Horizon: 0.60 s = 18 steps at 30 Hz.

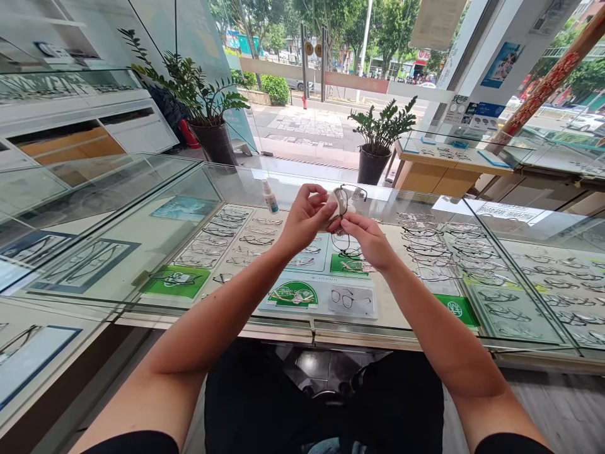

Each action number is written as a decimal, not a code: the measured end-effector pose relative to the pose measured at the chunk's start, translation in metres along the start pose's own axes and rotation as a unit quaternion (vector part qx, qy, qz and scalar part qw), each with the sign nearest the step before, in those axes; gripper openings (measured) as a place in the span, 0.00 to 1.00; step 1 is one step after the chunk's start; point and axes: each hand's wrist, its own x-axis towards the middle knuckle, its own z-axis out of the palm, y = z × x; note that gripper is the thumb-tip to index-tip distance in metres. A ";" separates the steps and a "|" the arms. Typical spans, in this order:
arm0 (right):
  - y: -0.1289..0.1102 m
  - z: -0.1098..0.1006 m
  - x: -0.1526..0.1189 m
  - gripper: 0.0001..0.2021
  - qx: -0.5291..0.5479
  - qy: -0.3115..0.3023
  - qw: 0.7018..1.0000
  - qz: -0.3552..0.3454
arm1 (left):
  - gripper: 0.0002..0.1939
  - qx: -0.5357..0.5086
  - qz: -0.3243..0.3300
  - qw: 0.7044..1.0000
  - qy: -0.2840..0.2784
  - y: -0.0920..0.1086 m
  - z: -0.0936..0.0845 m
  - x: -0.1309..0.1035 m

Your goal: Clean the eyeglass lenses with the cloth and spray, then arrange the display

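Above the glass counter I hold a pair of eyeglasses (343,203) with thin dark rims, turned so that one lens is above the other. My right hand (371,238) pinches the frame near its middle with thumb and fingertips. A pale wiping cloth (337,207) is pressed against the upper lens by the thumb and fingers of my left hand (309,215). The lower lens hangs below my fingers, uncovered. Left of my left hand, a small white spray bottle (270,196) stands upright on the counter top.
Under the glass of the display counter (283,329) lie several rows of eyeglasses (425,243), green cards (176,282) and a clear tray (352,301). Beyond it stand two potted plants (375,165) and a wooden cabinet (437,176) by the window.
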 end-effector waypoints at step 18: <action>0.000 0.000 -0.001 0.21 0.132 -0.066 0.988 0.038 | 0.29 -0.058 -0.098 0.978 -0.175 0.007 -0.011 -0.001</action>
